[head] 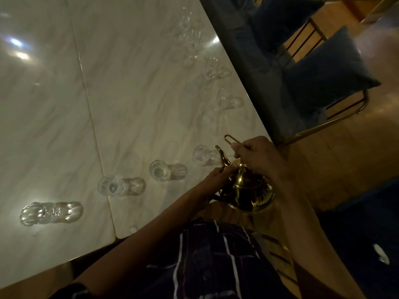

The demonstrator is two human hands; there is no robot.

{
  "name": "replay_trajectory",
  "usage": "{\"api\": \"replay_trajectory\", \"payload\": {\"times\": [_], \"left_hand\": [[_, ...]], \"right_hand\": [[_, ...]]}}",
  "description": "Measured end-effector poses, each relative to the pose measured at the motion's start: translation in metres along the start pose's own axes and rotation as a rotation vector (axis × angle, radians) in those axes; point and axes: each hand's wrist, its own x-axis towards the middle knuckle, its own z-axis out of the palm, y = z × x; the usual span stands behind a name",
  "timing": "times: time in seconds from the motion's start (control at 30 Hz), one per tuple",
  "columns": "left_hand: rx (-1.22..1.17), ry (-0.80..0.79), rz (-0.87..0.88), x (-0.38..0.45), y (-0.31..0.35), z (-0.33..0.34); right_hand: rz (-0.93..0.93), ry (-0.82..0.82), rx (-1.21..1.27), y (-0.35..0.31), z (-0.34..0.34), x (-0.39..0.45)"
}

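The right hand (pixel 257 156) gripped the thin wire handle (pixel 229 139) of a gold teapot (pixel 246 190), which hung over the near corner of the marble table (pixel 129 93). The left hand (pixel 216 178) touched the teapot's top beside the spout (pixel 222 155); whether it pinched there could not be told. The spout pointed at the nearest glass (pixel 201 155) in a row.

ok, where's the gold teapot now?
Head view, lower right, at the table corner: teapot between left hand and right hand, spout by a glass.
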Motion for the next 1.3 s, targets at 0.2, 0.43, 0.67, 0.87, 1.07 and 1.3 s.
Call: {"api": "replay_trajectory", "payload": {"times": [0.2, 0.43, 0.67, 0.87, 1.07, 1.3], "left_hand": [[-0.008, 0.004, -0.004, -0.0030, 0.0007, -0.0001], [-0.013, -0.013, -0.003, -0.0053, 0.0001, 0.0007], [-0.012, -0.017, 0.006, -0.0068, 0.0005, 0.0003], [-0.024, -0.027, 0.023, -0.0085, 0.0013, -0.0003], [-0.008, -0.021, 0.011, -0.0076, -0.0012, -0.0023], [0.011, -0.023, 0.002, -0.0014, -0.0055, -0.0049]], "right_hand": [[0.004, 0.001, -0.005, 0.0013, 0.0021, -0.0011], [0.015, 0.009, 0.004, 0.0040, 0.0049, -0.0010], [0.015, 0.013, -0.014, 0.0047, 0.0061, -0.0005], [0.015, 0.008, -0.006, 0.0028, 0.0056, -0.0020], [0.013, -0.005, 0.016, 0.0011, 0.0073, -0.0027], [0.010, 0.009, 0.027, 0.0050, 0.0099, -0.0008]]}}
